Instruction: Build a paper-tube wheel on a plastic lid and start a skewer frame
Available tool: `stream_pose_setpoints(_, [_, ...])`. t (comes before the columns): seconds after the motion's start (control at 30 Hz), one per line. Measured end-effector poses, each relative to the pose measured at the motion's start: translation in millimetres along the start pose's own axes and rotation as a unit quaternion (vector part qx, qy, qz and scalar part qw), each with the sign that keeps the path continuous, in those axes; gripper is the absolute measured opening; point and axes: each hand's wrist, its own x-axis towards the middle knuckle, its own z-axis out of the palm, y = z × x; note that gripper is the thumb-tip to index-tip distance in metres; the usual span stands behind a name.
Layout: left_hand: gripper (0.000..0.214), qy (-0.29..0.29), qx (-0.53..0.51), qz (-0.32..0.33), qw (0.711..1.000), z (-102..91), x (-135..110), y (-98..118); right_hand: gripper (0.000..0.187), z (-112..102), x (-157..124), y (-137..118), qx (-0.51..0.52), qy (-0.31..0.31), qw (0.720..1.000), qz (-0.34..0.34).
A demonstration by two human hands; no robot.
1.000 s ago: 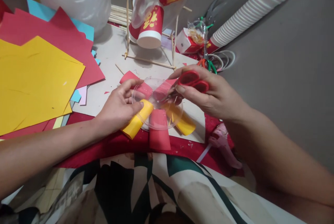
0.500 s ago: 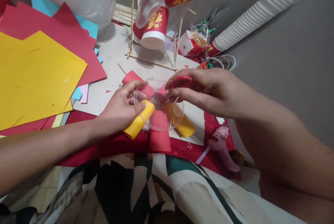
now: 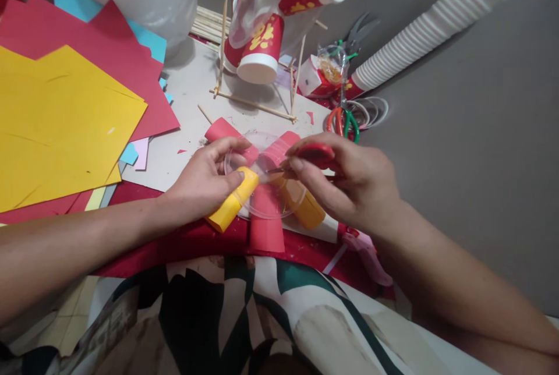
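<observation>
My left hand (image 3: 201,172) is closed on the edge of a clear round plastic lid (image 3: 261,210), with the thumb against a yellow paper roll (image 3: 227,209). Several paper rolls radiate from the lid's middle; among them are a pink-red roll (image 3: 267,236) toward my lap and another yellow roll (image 3: 311,212) at the right. Red-handled scissors (image 3: 317,154) are gripped in my right hand (image 3: 356,174). Their thin metal tip points at the lid's centre; whether it touches the plastic is hard to see.
A stick frame (image 3: 253,105) with red paper cups (image 3: 257,69) stands behind the lid. Coloured paper sheets (image 3: 65,124) lie at the left. On the right are red-and-green-handled scissors (image 3: 343,123), a stack of cups (image 3: 419,31) and a pink glue gun (image 3: 371,261).
My right hand has lowered and turned, bringing the scissors' metal tip into view at the lid's middle. My left hand has stayed almost still on the lid.
</observation>
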Motion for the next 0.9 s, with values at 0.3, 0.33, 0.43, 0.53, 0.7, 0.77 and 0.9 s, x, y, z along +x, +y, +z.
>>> stream_pose_setpoints(0.3, [0.03, -0.014, -0.021, 0.012, 1.0, 0.4, 0, 0, 0.007, -15, 24, 17, 0.09, -0.117, 0.988, -0.038])
stream_pose_setpoints(0.33, [0.03, -0.015, -0.021, 0.013, 1.0, 0.4, 0, -1, 0.006, -11, 23, 17, 0.091, -0.077, 0.993, -0.002])
stream_pose_setpoints(0.43, [0.028, -0.014, -0.011, 0.022, 1.0, 0.3, 0, 0, 0.009, 3, 19, 17, 0.095, 0.025, 0.991, 0.093])
stream_pose_setpoints(0.53, [0.025, -0.022, -0.013, 0.017, 1.0, -0.1, 0, 1, 0.012, 8, 13, 14, 0.091, 0.058, 0.986, 0.129])
stream_pose_setpoints(0.7, [0.025, -0.019, 0.002, 0.03, 0.999, -1.1, 1, 1, 0.016, 3, 2, 10, 0.065, 0.044, 0.994, 0.079])
stream_pose_setpoints(0.77, [0.026, -0.018, 0.012, 0.032, 0.999, -1.3, 1, -1, 0.014, 1, 0, 10, 0.061, 0.035, 0.995, 0.064])
stream_pose_setpoints(0.9, [0.028, -0.025, 0.024, 0.013, 0.999, -1.1, -1, -2, 0.009, 0, 0, 9, 0.05, 0.028, 0.997, 0.049])
